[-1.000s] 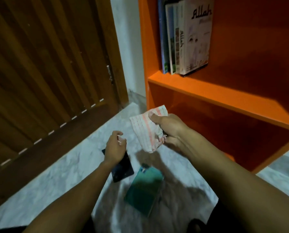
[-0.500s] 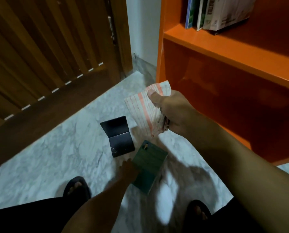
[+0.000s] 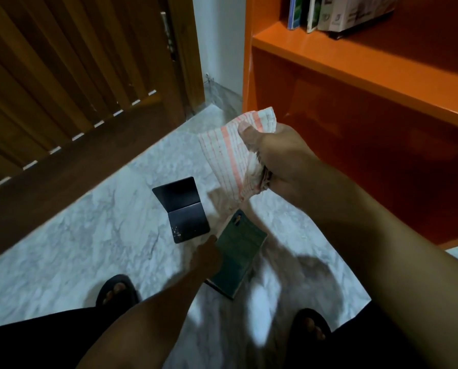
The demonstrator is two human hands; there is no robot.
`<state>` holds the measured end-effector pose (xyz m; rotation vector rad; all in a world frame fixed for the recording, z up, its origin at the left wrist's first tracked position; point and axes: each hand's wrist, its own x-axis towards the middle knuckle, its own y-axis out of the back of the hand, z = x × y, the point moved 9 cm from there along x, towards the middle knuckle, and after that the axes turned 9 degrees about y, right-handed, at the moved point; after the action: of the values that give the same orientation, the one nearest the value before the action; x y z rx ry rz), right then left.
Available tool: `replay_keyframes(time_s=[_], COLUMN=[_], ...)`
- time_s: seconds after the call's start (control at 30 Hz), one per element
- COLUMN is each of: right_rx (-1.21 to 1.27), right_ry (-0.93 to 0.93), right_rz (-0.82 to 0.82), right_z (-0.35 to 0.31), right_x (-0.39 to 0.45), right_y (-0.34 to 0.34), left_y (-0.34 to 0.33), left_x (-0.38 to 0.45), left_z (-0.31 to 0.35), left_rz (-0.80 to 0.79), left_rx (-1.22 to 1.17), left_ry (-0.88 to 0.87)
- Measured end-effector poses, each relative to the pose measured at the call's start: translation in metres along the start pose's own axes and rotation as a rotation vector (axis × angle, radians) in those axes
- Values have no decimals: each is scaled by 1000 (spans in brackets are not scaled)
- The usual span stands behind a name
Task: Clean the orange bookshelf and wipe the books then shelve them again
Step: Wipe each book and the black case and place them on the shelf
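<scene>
Right hand: raised before the lower compartment of the orange bookshelf; fingers closed around a bunched white cloth with pale red stripes, thumb pressed on top, loose end hanging down.
Left hand: lowered to the marble floor, touching the left edge of the green book; blurred, so finger state cannot be told.
Green book: flat on the floor, closed, between the two feet and near the bookshelf's lower left corner.
Dark book: on the floor just beside the green one, toward the door; opened in a bent V, lower cover scuffed.
Shelved books: standing upright at the left end of the upper shelf board, only bottoms visible.
Lower compartment: no books visible inside.
Wooden door: slatted, left of the bookshelf, white wall strip between.
Sandals: dark, one on each foot, at the near edge of the floor area.
</scene>
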<state>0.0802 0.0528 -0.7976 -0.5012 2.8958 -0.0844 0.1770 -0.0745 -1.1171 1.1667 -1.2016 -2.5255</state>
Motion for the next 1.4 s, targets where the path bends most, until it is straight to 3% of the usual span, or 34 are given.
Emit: replay_keyframes(time_s=[0.17,0.33,0.5,0.67,0.83,0.97,1.13,1.4], right_rx=[19,-3,120,346,420,392,354,215], right_ry=[-45,4,56,-102,-114,-39,23,9], right_rz=[42,265,478,335,90,49,4,-26], right_z=[3,10,24,50,41,30,19,18], right_x=[-2,3,-3,-15,-33,-32,-26,-27], right_y=[14,47,67,21,-24,-22,-15,-18], left_y=[60,164,248,279,285,295,289,296], left_x=[-11,-50,-99,-145,-170,-182,-185,-183], left_z=[31,63,85,90,91,93,93,88], left_rz=[-27,49,21,-47,12,130,-34,16], left_rx=[-16,-237,-485,-697,-645,-554,-828,-1011], left_ry=[-148,-138,-124,-136,-179,-275,-307,-266])
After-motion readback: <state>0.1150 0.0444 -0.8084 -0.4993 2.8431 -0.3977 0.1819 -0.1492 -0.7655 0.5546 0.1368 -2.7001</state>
